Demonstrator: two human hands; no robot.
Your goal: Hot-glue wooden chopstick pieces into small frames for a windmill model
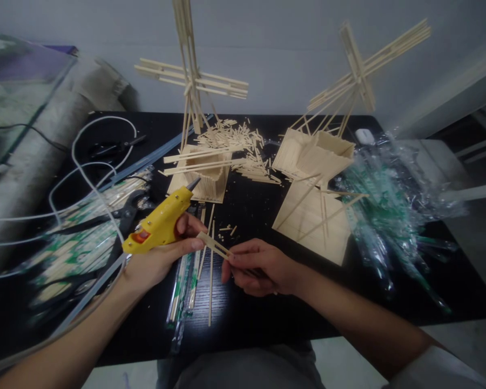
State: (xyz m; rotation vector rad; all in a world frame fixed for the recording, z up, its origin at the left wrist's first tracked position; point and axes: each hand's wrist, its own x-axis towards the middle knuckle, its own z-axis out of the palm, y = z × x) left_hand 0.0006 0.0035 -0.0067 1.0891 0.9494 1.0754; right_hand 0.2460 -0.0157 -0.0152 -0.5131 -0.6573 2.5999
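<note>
A yellow hot glue gun (162, 221) rests in my left hand (166, 254), its dark nozzle tilted up to the right. The thumb and a finger of that hand also meet the end of a narrow piece of joined wooden sticks (214, 244). My right hand (263, 267) pinches the same piece from its other end, fingers curled underneath and partly hiding it. Below the piece lie loose chopsticks (210, 281) and several wrapped chopsticks (182, 286). Just ahead is a stick-built base (206, 183) with more sticks laid across it.
Two windmill-like stick models stand at the back, with blades (190, 81) left and blades (358, 75) right. Between them is a heap of cut stick pieces (235, 138). Scissors (121, 216) and a white cable (93, 183) lie left; crumpled wrappers (380, 194) lie right.
</note>
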